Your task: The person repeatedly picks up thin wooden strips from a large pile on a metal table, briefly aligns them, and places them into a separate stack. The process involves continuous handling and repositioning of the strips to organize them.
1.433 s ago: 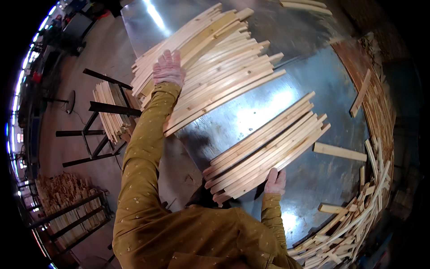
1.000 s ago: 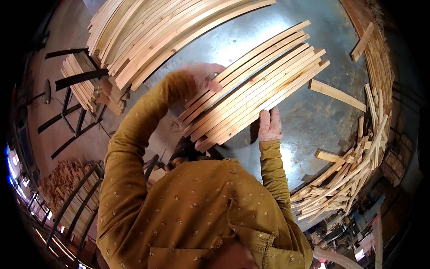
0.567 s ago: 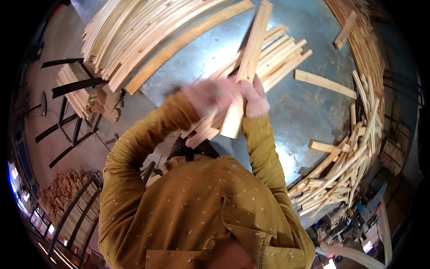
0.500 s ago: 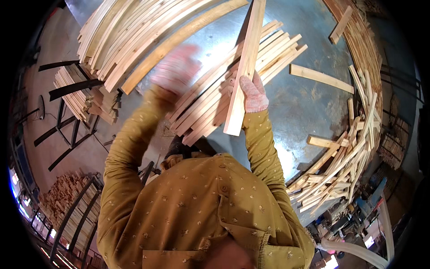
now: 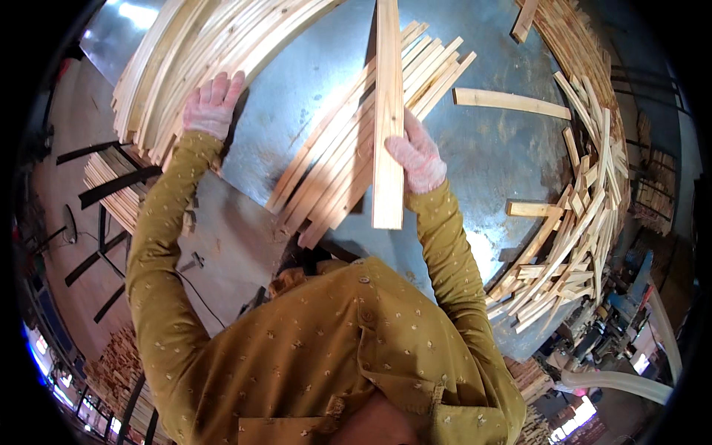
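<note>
My left hand (image 5: 210, 107), in a pale reddish glove, rests at the near right side of a big stack of wooden strips (image 5: 174, 59) at the upper left. Its fingers stretch over the outer strips, apart and holding nothing. My right hand (image 5: 417, 157), gloved alike, is closed round a long flat wooden strip (image 5: 388, 126). That strip points away from me and is raised above a smaller slanted pile of wooden strips (image 5: 337, 159). The palm side of my right hand is partly hidden behind the strip.
Metal tabletop (image 5: 489, 141) lies under the wood. A loose wooden piece (image 5: 512, 102) lies right of the pile. Along the right edge is a tangled heap of thin offcuts (image 5: 575, 252). A black metal rack (image 5: 100, 241) stands on the floor at the left.
My left hand has moved left from beside the smaller pile to the big stack's edge. The strip in my right hand now points more straight ahead. The whole view has shifted slightly.
</note>
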Demonstrator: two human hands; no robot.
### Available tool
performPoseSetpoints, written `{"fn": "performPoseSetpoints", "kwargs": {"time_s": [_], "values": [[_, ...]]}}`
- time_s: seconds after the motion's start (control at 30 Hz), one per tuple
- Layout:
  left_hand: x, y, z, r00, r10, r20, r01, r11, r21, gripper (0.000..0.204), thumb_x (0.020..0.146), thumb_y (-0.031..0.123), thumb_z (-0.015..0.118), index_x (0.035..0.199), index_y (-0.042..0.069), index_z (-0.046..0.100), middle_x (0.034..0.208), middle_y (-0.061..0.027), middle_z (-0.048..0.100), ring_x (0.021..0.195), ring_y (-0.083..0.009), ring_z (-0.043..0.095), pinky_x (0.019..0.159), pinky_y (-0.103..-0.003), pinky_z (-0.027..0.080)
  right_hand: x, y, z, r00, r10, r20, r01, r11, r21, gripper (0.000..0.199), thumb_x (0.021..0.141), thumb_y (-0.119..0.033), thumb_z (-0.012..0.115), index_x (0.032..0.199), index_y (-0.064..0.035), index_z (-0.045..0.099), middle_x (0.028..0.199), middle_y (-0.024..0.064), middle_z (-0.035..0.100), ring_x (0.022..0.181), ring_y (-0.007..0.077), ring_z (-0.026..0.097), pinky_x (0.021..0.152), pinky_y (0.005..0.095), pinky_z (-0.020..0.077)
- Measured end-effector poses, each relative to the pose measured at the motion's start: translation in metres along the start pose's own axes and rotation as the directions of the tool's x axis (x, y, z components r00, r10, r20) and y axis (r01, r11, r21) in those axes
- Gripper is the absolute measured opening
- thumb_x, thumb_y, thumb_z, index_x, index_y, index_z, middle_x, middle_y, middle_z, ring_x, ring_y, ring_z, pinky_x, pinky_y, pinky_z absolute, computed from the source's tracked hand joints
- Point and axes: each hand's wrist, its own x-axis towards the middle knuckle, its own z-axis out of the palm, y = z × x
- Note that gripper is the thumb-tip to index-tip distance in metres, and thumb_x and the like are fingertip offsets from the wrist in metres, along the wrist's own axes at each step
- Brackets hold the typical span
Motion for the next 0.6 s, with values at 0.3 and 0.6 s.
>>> {"fn": "performPoseSetpoints", "kwargs": {"time_s": [0.3,0.6], "values": [[0.084,0.037,-0.156,0.907,0.174,-0.382,-0.289,0.919,-0.269,0.071,0.085,0.048,0.065,0.142,0.011,0.045,0.135,-0.0174,0.051,0.12,-0.0355,0.053,0.103,-0.053,0.042,-0.013,-0.053,-0.042,0.902,-0.177,0.394,0.406,0.036,-0.913,0.06,0.085,-0.002,0.059,0.143,-0.0091,0.048,0.118,0.0141,0.068,0.102,0.0294,0.068,0.086,0.038,0.0568],[0.073,-0.032,-0.096,0.842,-0.234,0.486,0.405,0.869,-0.285,0.053,0.09,0.039,0.057,0.134,0.01,0.049,0.113,-0.0207,0.063,0.101,-0.0364,0.065,0.083,-0.048,0.053,0.082,-0.103,-0.222,0.621,-0.782,-0.05,-0.261,-0.146,-0.954,0.061,0.093,-0.042,0.059,0.137,-0.0003,0.053,0.137,0.0242,0.055,0.129,0.0384,0.051,0.109,0.0438,0.0407]]}}
